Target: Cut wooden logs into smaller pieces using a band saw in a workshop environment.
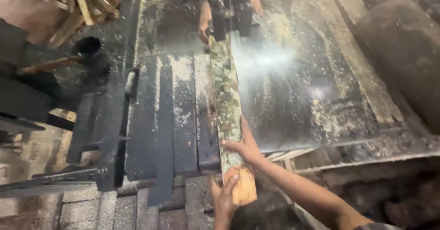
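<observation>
A long, narrow wooden plank (pixel 227 97) with mottled green-brown bark lies lengthwise on the saw table, its orange cut end (pixel 245 188) nearest me. My left hand (pixel 223 195) grips that near end from the left. My right hand (pixel 245 145) presses on the plank's right side just ahead of it, fingers laid over the top. The far end of the plank meets the dark upright saw guide (pixel 229 8). Beyond the guide, another person's hands (pixel 204 23) are at the plank.
A shiny metal table top (pixel 302 79) dusted with sawdust lies right of the plank, dark slats (pixel 176 115) to the left. A pile of wood sticks (pixel 85 5) and a black cup (pixel 89 44) are at the top left. A large log (pixel 403 51) lies on the right.
</observation>
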